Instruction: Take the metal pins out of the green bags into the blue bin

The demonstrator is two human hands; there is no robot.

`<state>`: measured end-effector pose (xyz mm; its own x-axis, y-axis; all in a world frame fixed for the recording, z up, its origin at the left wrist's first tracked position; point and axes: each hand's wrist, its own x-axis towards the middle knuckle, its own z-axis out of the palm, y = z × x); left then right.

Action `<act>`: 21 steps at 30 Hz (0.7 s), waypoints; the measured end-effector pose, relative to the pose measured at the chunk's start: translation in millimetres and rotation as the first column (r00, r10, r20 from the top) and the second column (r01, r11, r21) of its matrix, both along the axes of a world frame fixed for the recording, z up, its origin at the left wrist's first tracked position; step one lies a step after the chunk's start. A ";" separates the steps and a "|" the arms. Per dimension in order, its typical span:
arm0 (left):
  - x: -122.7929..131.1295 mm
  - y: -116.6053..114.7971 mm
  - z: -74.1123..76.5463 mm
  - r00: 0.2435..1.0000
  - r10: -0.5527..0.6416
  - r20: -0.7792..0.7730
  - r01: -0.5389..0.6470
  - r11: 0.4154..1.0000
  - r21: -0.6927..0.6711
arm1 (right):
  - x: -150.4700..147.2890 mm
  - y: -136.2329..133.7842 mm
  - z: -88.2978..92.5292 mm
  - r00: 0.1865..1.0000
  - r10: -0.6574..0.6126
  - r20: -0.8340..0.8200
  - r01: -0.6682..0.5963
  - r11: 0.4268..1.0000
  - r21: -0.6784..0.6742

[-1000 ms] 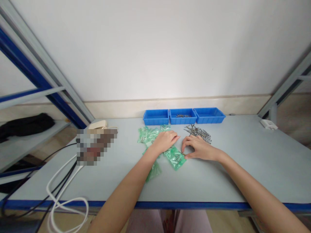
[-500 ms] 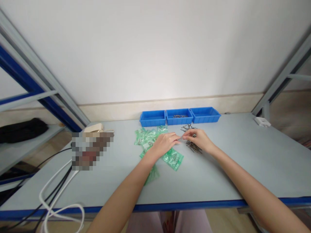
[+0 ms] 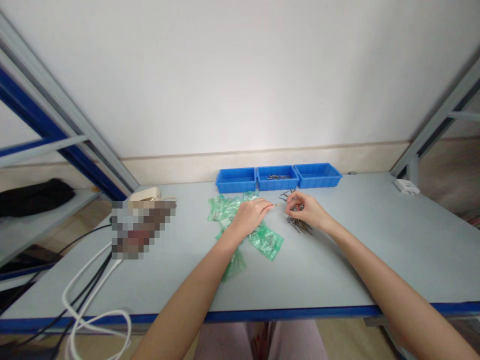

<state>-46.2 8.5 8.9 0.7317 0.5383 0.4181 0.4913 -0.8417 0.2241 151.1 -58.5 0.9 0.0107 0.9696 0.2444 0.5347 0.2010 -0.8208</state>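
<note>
My left hand [image 3: 250, 216] is closed in a pinch on a screw [image 3: 278, 205], whose thin metal end sticks out to the right of the fingertips. Under and around that hand lie several green plastic bags [image 3: 268, 242] with small metal pieces inside. My right hand [image 3: 308, 211] hovers at a pile of loose metal screws [image 3: 300, 226]; its thumb and forefinger are curved and apart, with nothing visible between them. Part of the pile is hidden behind this hand.
Three blue bins stand in a row by the wall: the left bin [image 3: 236, 187], the middle bin [image 3: 278, 185] holding loose screws, and the right bin [image 3: 318, 182]. A cream-coloured box [image 3: 144, 195] and white cables [image 3: 88, 270] are at left, a white adapter [image 3: 407, 187] at far right.
My hands have moved apart. The right fingertips have parted and drawn back to the right, and the screw end now shows beyond my left fingers.
</note>
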 end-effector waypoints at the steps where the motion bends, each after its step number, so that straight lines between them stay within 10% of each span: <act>1: 0.2 -0.1 0.1 1.000 0.000 -0.002 0.000 1.000 -0.001 | -0.2 0.1 -0.3 1.000 -0.001 -0.001 0.001 1.000 0.004; 21: 0.5 -1.2 1.6 0.998 -0.001 -0.055 0.001 1.000 -0.010 | -0.2 -3.9 5.4 0.986 0.063 0.155 -0.070 0.997 0.036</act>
